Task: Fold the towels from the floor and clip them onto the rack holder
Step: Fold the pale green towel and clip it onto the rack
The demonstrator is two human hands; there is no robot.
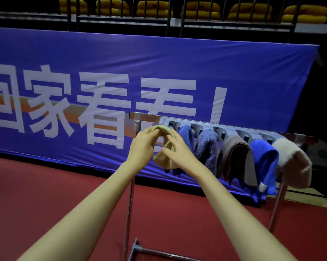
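Observation:
A folded tan towel (163, 159) is at the leftmost slot of the grey clip holder (200, 127) on the metal rack (138, 117). My left hand (143, 146) pinches the towel's top by the slot. My right hand (177, 149) grips the towel's middle from the right. Several towels hang clipped to the right: a blue one (187, 136), a purple-grey one (207, 147), a brown one (236, 159), a bright blue one (264, 162) and a cream one (294, 162).
The rack's chrome legs (129, 208) and base bar (159, 252) stand on the red floor (46, 194). A large blue banner (102, 81) hangs close behind the rack. Dark railings and yellow seats run along the top.

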